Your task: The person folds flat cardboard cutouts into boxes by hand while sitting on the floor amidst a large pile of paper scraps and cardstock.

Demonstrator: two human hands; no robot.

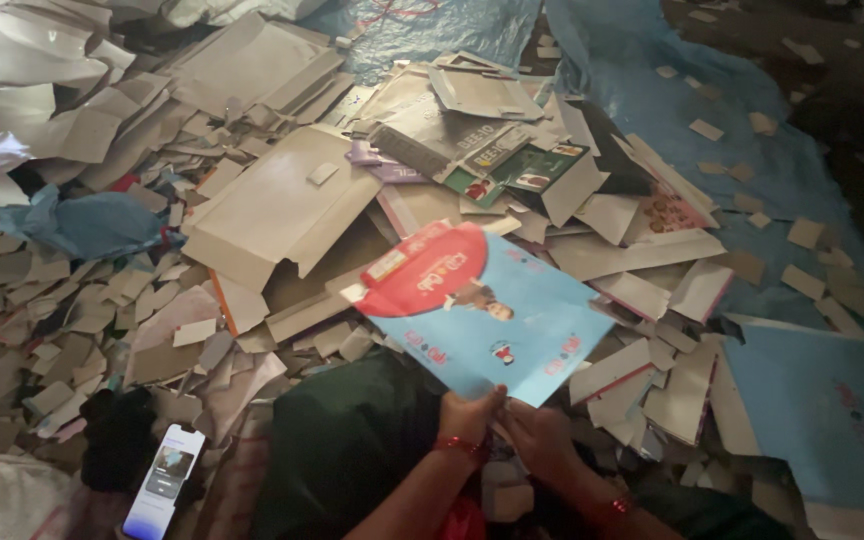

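A flattened light-blue carton sheet with a large red rounded patch at its upper left corner and small printed figures on its face is held at its near corner by both hands, low in the middle of the view. The left hand pinches that corner with fingers closed on the card, a red bangle at the wrist; the right hand grips the same corner just beside it, fingers curled shut on the edge. The sheet lies tilted, its long axis running from the near corner up and left toward the red patch, the far side raised over a heap of grey card offcuts. A big folded grey carton sits just beyond its upper left edge. To the right lie white flaps and another blue sheet on a blue tarpaulin, with barer room farther right. A lit phone rests at lower left, well apart.
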